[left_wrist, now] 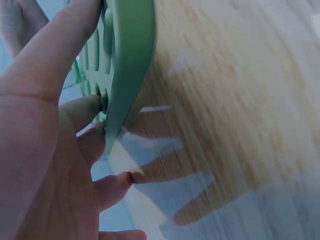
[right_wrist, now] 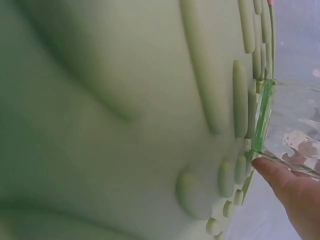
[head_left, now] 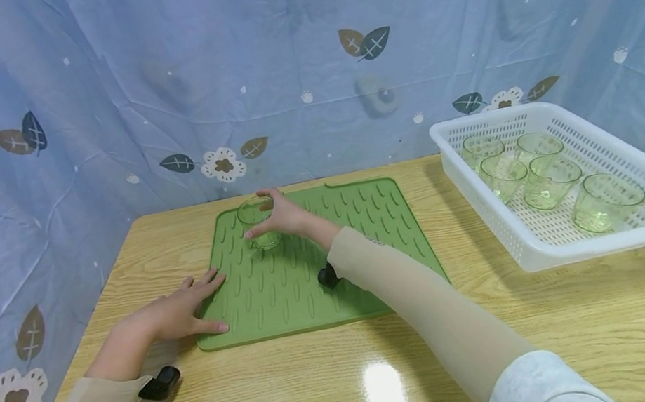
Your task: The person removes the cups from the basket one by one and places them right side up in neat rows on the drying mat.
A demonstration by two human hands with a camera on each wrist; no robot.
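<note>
A clear, green-tinted glass (head_left: 254, 214) stands upright toward the back left of the green ridged mat (head_left: 306, 296). My right hand (head_left: 285, 218) holds it from the right, thumb in front and fingers behind. In the right wrist view the base of the glass (right_wrist: 263, 117) meets the mat, and a digit of the right hand (right_wrist: 292, 195) lies along its side. With spread fingers, my left hand (head_left: 177, 312) rests at the mat's left edge. The left wrist view has the left hand (left_wrist: 35, 135) against the mat's rim (left_wrist: 132, 55), some fingertips touching the table.
On the right of the wooden table (head_left: 278, 393) stands a white perforated basket (head_left: 494, 229) with several similar green-tinted glasses (head_left: 607, 199) in it. A blue patterned curtain (head_left: 298, 55) hangs behind the table and along its sides.
</note>
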